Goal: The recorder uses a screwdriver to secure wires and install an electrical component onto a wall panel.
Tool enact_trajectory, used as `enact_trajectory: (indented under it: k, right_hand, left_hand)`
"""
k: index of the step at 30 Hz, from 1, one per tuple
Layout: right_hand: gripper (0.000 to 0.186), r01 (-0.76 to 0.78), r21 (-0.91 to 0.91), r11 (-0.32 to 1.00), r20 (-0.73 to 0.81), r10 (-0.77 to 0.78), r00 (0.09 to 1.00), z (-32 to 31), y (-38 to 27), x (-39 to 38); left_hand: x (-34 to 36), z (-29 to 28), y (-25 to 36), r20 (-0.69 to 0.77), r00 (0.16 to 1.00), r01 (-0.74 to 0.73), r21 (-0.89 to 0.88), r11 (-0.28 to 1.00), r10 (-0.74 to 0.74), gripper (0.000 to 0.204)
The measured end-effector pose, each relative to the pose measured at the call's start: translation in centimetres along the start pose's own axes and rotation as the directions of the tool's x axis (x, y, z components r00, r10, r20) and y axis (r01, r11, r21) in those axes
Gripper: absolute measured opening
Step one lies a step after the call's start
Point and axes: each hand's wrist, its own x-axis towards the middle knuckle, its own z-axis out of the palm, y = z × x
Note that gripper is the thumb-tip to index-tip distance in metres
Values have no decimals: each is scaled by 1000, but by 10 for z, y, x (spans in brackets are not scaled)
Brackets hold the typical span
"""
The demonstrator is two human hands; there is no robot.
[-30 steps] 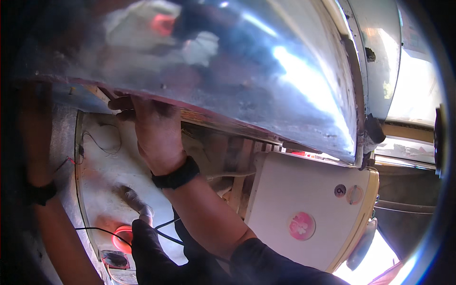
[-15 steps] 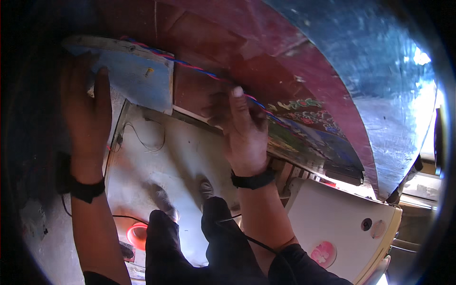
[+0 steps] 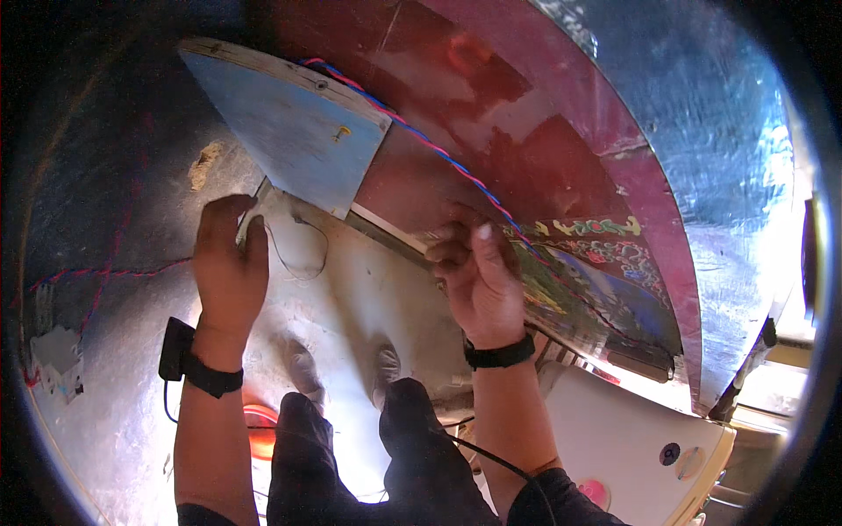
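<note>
My left hand [image 3: 230, 267] hangs at the left with bent fingers. A gap shows between its thumb and forefinger, and I see nothing held there. It is nearest the lower corner of a blue board [image 3: 294, 123]. My right hand [image 3: 482, 285] is raised at centre right, thumb up and fingers loosely curled, apart from the thumb. Close beyond its thumb runs a twisted red and blue wire [image 3: 447, 158], which slants from the board's top edge down to the right across a dark red panel [image 3: 438, 79]. Whether the fingers touch the wire is hidden. Both wrists wear black bands.
A white-topped cabinet [image 3: 623, 430] with round stickers stands at lower right. A large curved blue sheet [image 3: 710, 149] fills the upper right. An orange bowl-like thing [image 3: 260, 434] lies by my legs. More twisted wire [image 3: 132, 273] runs along the left wall to a white box [image 3: 58, 359].
My left hand has come down and right, away from the blue board, and its fingers have bent. My right hand has shifted down and right. The view has turned left, showing more wall.
</note>
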Motion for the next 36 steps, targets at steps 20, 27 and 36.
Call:
enact_trajectory:
  k: [20,27,36]
  right_hand:
    - [37,-34,427,904,43,17,999,-26,3,1]
    - [24,229,232,945,-5,-234,972,11,-27,-3]
    - [32,571,-250,782,-32,-596,802,12,-30,15]
  left_hand:
    - [-109,0,-24,284,932,244,-26,970,-226,18]
    - [-93,22,-10,261,956,176,-131,976,-137,17]
    - [-92,60,-26,309,940,186,-118,975,-142,15]
